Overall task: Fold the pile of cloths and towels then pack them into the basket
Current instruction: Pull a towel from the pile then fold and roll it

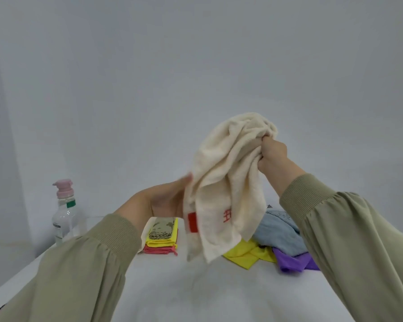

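A cream towel (226,180) with red print hangs crumpled in the air over the white table (196,293). My right hand (271,154) grips a bunch of it near the top. My left hand (170,196) has its palm and straight fingers against the towel's left edge; the fingertips are blurred. Behind on the left lies a stack of folded cloths (162,235): patterned olive on yellow on pink. On the right lies an unfolded pile: a light blue cloth (279,235), a yellow cloth (247,254) and a purple cloth (293,261). No basket is in view.
A clear pump bottle (64,210) with a pink top stands at the table's back left corner. A plain grey-white backdrop rises behind the table. Olive sleeves cover both my forearms.
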`<state>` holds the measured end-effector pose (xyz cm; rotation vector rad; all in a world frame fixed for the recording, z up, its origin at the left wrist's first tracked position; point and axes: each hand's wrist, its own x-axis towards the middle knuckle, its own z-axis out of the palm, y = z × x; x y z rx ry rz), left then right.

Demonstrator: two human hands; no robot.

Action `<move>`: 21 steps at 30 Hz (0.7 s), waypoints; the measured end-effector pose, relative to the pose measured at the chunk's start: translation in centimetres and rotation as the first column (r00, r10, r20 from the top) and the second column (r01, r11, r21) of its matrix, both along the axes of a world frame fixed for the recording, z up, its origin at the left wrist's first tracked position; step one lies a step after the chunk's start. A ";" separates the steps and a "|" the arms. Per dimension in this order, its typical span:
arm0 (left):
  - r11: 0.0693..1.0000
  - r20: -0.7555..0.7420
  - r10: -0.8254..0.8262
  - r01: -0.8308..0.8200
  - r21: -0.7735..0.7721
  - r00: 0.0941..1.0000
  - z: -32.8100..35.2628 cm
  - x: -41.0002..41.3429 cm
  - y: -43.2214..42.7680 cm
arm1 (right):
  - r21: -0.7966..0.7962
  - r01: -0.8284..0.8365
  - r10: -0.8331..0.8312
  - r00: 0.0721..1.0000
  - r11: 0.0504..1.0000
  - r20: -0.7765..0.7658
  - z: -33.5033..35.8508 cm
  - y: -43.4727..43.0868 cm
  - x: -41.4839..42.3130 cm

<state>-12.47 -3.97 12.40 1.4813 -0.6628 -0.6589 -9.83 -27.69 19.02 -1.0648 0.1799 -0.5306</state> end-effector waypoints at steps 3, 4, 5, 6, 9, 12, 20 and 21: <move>0.965 0.149 0.218 -0.235 0.115 0.965 -0.2 0.2 -1.6 | -0.060 -0.194 0.198 0.977 0.979 0.076 -1.0 -0.7 -0.5; 0.945 0.147 0.306 -0.319 0.076 0.941 0.0 0.1 -2.4 | -0.155 -0.249 0.260 0.964 0.956 0.055 -1.7 -0.8 -0.6; 0.923 0.117 0.380 -0.384 0.015 0.918 0.3 -0.1 -3.1 | -0.297 -0.272 0.282 0.959 0.915 -0.007 -2.3 -0.8 -1.0; 0.896 0.077 0.444 -0.441 -0.051 0.893 0.5 -0.2 -3.7 | -0.481 -0.251 0.231 0.968 0.840 -0.103 -3.1 -0.7 -1.2; 0.815 -0.025 0.560 -0.557 -0.158 0.828 1.1 -0.2 -5.0 | -0.856 -0.117 0.046 0.993 0.504 -0.109 -4.9 -0.4 -2.0; 0.762 -0.145 0.598 -0.615 -0.204 0.789 1.1 0.2 -5.9 | -0.833 -0.226 0.202 0.969 0.505 -0.141 -5.6 0.1 -3.5; 0.527 -0.423 0.584 -0.720 -0.452 0.693 2.8 -0.3 -6.9 | -0.629 -0.492 0.582 0.810 0.602 -0.077 -7.3 2.8 -8.9; 0.496 -0.449 0.582 -0.733 -0.465 0.678 3.1 -0.4 -6.8 | -0.685 -0.459 0.563 0.822 0.566 -0.086 -7.8 3.0 -9.0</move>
